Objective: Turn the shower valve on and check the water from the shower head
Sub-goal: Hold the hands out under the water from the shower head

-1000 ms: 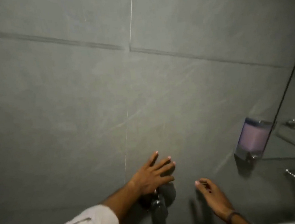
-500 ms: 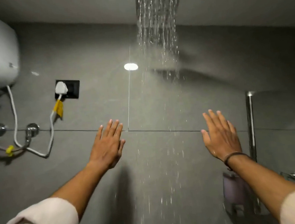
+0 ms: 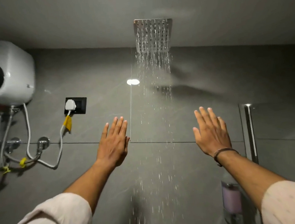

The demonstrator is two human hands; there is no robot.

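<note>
A square metal shower head [image 3: 154, 35] hangs from the ceiling at top centre. Water [image 3: 156, 114] falls from it in thin streams down the middle of the view. My left hand [image 3: 114, 143] is raised to the left of the stream, fingers straight and together, holding nothing. To the right of the stream my right hand [image 3: 211, 133] is also up, fingers spread, a dark band on its wrist. Neither hand touches the water. The shower valve is out of view.
A white water heater [image 3: 8, 74] hangs at upper left with hoses and wall taps [image 3: 43, 141] below it. A white plug sits in a black socket [image 3: 75, 105]. A soap dispenser [image 3: 232, 200] and a glass partition edge [image 3: 250, 131] stand at right.
The view has swung up from the valve on the lower wall to the shower head. Both hands have left the valve area and risen on either side of the falling water.
</note>
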